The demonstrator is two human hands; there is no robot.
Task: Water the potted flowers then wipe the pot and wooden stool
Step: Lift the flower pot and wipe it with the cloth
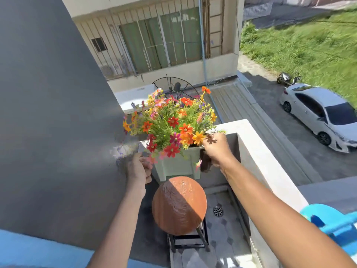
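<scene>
Both hands lift the pale green square plastic flower pot (176, 165) above the round wooden stool (179, 205): left hand (139, 171) closed on its left rim, right hand (216, 149) pressing a dark cloth (205, 163) to its right side; seemingly light, stiff, possibly wet-slick, so grip the rims

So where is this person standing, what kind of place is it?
Most likely a small upstairs balcony of a house. A low white parapet wall edges it, the tiled floor has a drain, and a white car sits parked on the lane well below.
</scene>
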